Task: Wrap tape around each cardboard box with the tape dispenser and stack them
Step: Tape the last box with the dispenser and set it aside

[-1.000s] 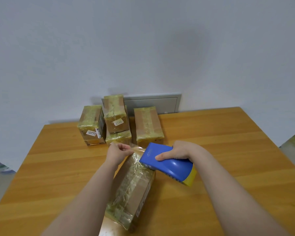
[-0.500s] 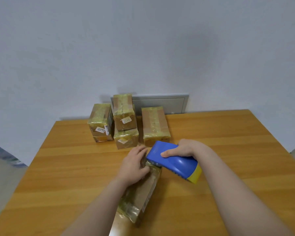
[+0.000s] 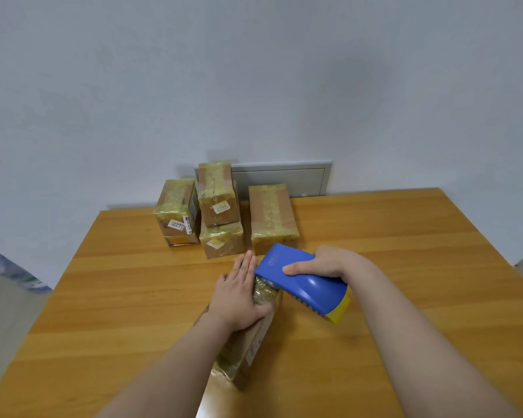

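Note:
A long cardboard box (image 3: 251, 345) wrapped in shiny tape lies on the wooden table (image 3: 405, 267), pointing away from me. My left hand (image 3: 239, 294) presses flat on its far top with straight fingers. My right hand (image 3: 320, 262) grips a blue tape dispenser (image 3: 302, 279) with a yellow end, held against the box's far right corner. Several taped boxes stand at the back: a left box (image 3: 175, 209), a stack of two (image 3: 219, 209), and a right box (image 3: 271, 215).
A white wall rises behind the table, with a grey panel (image 3: 284, 179) behind the boxes. Bare tabletop stretches to the left and right of my arms. The table's side edges drop to the floor on both sides.
My left hand went from a curled pinch at the box's far end to lying flat on its top. The dispenser shifted slightly toward the far corner of the box.

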